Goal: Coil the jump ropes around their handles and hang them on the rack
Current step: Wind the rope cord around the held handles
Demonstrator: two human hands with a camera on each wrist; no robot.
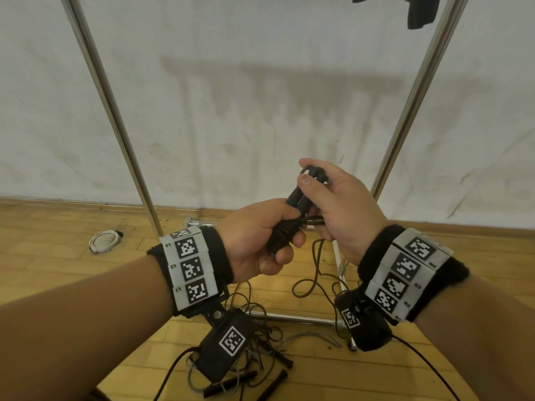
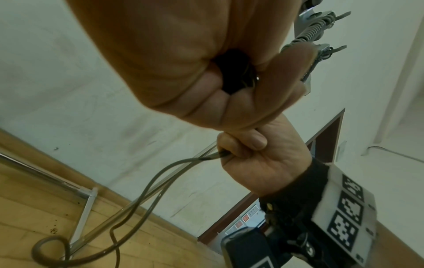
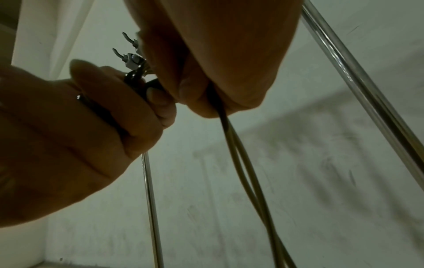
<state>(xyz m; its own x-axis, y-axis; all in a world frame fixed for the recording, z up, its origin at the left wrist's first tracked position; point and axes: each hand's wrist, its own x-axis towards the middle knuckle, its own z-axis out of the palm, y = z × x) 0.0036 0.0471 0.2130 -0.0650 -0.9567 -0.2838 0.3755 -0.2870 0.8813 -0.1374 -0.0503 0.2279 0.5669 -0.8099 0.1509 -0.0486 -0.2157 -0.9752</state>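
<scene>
In the head view I hold a black jump rope in front of the chrome rack (image 1: 111,117). My left hand (image 1: 285,241) grips the lower part of the paired handles (image 1: 298,198), where several turns of cord (image 1: 285,228) are wound. My right hand (image 1: 311,180) has its thumb at the handles' top end, and its lower fingers hold the loose cord (image 1: 316,264), which hangs to the floor. In the left wrist view my left hand (image 2: 229,85) is a fist round the handles, and my right hand (image 2: 250,145) pinches the cord (image 2: 160,172). The right wrist view shows two cord strands (image 3: 243,156) leaving my right hand (image 3: 206,101).
More jump ropes lie tangled on the wooden floor (image 1: 262,340) with loose black handles (image 1: 275,382) near my feet. The rack's base bar (image 1: 292,316) crosses below my hands, and its right post (image 1: 417,91) rises beside them. Black items (image 1: 421,13) hang at the top. A white round object (image 1: 102,241) lies to the left.
</scene>
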